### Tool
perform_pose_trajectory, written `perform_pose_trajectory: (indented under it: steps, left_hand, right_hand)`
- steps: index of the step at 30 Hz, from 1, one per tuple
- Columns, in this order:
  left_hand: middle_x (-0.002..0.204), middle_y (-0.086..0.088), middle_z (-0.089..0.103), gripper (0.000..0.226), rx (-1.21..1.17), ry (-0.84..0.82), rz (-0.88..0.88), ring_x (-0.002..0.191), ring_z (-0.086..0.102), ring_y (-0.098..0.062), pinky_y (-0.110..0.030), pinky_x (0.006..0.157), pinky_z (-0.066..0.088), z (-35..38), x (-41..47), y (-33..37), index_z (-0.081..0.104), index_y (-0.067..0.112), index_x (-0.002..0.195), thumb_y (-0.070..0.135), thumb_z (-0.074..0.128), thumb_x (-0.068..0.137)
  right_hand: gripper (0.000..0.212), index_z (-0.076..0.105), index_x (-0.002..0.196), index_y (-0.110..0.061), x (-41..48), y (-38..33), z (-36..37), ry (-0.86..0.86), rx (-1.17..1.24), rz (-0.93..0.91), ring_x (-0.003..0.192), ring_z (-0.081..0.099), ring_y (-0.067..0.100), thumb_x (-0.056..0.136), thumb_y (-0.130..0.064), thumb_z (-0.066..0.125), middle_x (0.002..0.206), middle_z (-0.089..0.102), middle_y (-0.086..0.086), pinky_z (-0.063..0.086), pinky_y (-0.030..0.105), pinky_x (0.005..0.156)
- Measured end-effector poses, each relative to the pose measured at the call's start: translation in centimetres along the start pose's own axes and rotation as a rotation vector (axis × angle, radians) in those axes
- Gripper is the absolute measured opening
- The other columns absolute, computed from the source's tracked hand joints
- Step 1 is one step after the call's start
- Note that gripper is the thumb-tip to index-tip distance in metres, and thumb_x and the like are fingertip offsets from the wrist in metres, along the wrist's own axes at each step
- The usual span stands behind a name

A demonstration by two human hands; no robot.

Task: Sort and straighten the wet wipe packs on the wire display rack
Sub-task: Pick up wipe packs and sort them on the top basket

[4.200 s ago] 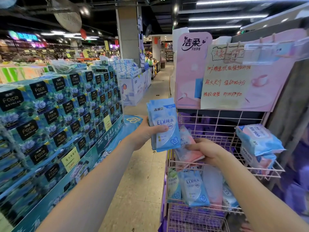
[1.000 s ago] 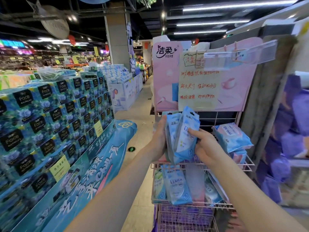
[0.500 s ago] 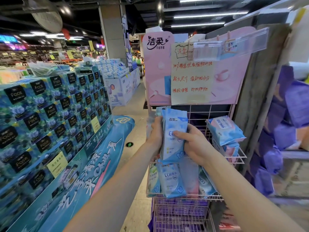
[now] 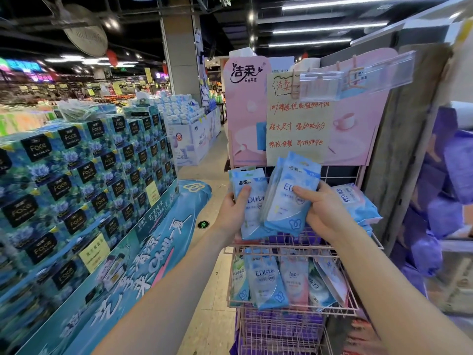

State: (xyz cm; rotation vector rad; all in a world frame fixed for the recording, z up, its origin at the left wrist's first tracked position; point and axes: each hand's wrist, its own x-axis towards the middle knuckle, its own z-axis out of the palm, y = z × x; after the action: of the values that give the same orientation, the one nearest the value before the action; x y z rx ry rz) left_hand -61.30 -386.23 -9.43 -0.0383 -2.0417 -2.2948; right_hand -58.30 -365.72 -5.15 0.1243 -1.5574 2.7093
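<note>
Aisle: pink wire display rack [image 4: 304,245].
Change: joined stack now split in two above the rack.
Hands: left hand [image 4: 234,213] grips one pale-blue plastic wipe pack [image 4: 252,187], right hand [image 4: 323,212] a second bundle [image 4: 288,201].
Meaning: I judge sorting unfinished.

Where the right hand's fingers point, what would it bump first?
Probably the blue pack in the left hand; the second pack, gripped by the right hand, overlaps it. Depth is unclear.

I see a dim supermarket aisle: beige tiled floor [image 4: 204,316], a grey pillar [image 4: 179,60] ahead, fluorescent strip lights [image 4: 330,28] overhead (glaring), stacked tissue boxes [image 4: 89,162] on the left.
</note>
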Motion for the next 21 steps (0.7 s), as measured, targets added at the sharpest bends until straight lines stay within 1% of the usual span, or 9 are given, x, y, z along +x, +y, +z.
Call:
perform_pose_trajectory:
  steps: [3,6,8,10,12,15,17,18,21]
  left_hand:
    - [0.091,0.013,0.075,0.028,0.029,0.062,0.049,0.072,0.074,0.006,-0.011,0.053,0.053,-0.6,0.2,0.6,0.059,0.023,0.11,0.049,0.064,0.1]
    - [0.09,0.01,0.076,0.036,0.06,0.103,0.05,0.069,0.074,0.003,-0.016,0.055,0.053,-1.8,0.4,1.3,0.061,0.02,0.109,0.055,0.064,0.098]
    - [0.082,0.012,0.077,0.035,0.062,0.138,0.051,0.068,0.074,0.0,-0.018,0.055,0.054,-2.8,0.6,1.7,0.063,0.021,0.106,0.055,0.064,0.097]
    - [0.079,0.011,0.077,0.034,0.052,0.152,0.065,0.067,0.073,-0.005,-0.021,0.055,0.055,-3.7,0.7,1.8,0.065,0.02,0.102,0.054,0.067,0.096]
    - [0.086,0.004,0.077,0.04,0.056,0.149,0.073,0.074,0.073,-0.015,-0.028,0.061,0.056,-4.2,0.6,1.8,0.067,0.016,0.106,0.054,0.07,0.094]
    - [0.096,-0.008,0.073,0.04,0.055,0.151,0.083,0.083,0.068,-0.025,-0.04,0.071,0.053,-4.6,0.3,1.7,0.068,0.015,0.105,0.053,0.07,0.094]
    - [0.096,-0.009,0.073,0.036,0.041,0.15,0.082,0.083,0.068,-0.026,-0.041,0.071,0.053,-4.9,0.2,1.7,0.067,0.017,0.102,0.052,0.07,0.094]
    - [0.096,-0.009,0.074,0.036,0.038,0.15,0.081,0.083,0.069,-0.026,-0.041,0.071,0.054,-5.0,0.2,1.7,0.068,0.017,0.103,0.052,0.07,0.095]
    - [0.097,-0.006,0.08,0.034,0.029,0.147,0.071,0.078,0.075,-0.02,-0.033,0.063,0.059,-5.5,0.2,1.7,0.067,0.018,0.102,0.05,0.07,0.095]
  right_hand:
    - [0.039,0.057,0.134,-0.002,0.1,-1.7,0.5,-0.007,-0.043,-0.11,0.113,0.069,0.034,0.096,0.007,0.055,0.128,0.07,0.016,0.058,0.049,0.092]
    - [0.039,0.055,0.132,0.002,0.6,-2.2,1.1,0.077,-0.111,-0.186,0.112,0.069,0.036,0.095,0.009,0.056,0.127,0.069,0.019,0.056,0.052,0.095]
    - [0.037,0.053,0.132,0.002,1.0,-2.0,1.1,0.145,-0.15,-0.208,0.105,0.071,0.034,0.095,0.007,0.056,0.124,0.07,0.018,0.059,0.051,0.087]
    - [0.032,0.056,0.126,-0.004,1.3,-1.2,0.9,0.148,-0.198,-0.214,0.094,0.075,0.027,0.095,0.006,0.056,0.116,0.073,0.013,0.062,0.042,0.072]
    - [0.031,0.058,0.12,-0.01,1.7,0.2,0.5,0.159,-0.294,-0.196,0.089,0.076,0.021,0.092,0.006,0.06,0.112,0.074,0.009,0.061,0.035,0.065]
    - [0.037,0.059,0.117,-0.013,2.8,2.6,-0.3,0.18,-0.365,-0.133,0.096,0.075,0.024,0.088,0.008,0.067,0.113,0.074,0.007,0.061,0.039,0.073]
    - [0.034,0.06,0.113,-0.014,3.5,4.0,-0.7,0.184,-0.356,-0.1,0.093,0.076,0.023,0.088,0.007,0.068,0.114,0.074,0.008,0.061,0.04,0.074]
    - [0.033,0.06,0.113,-0.015,3.9,4.8,-0.9,0.183,-0.366,-0.09,0.091,0.076,0.021,0.088,0.006,0.068,0.114,0.074,0.008,0.061,0.037,0.071]
    - [0.036,0.056,0.118,-0.022,4.4,6.5,-1.3,0.105,-0.494,0.0,0.092,0.073,0.016,0.092,0.001,0.066,0.119,0.071,0.006,0.059,0.031,0.068]
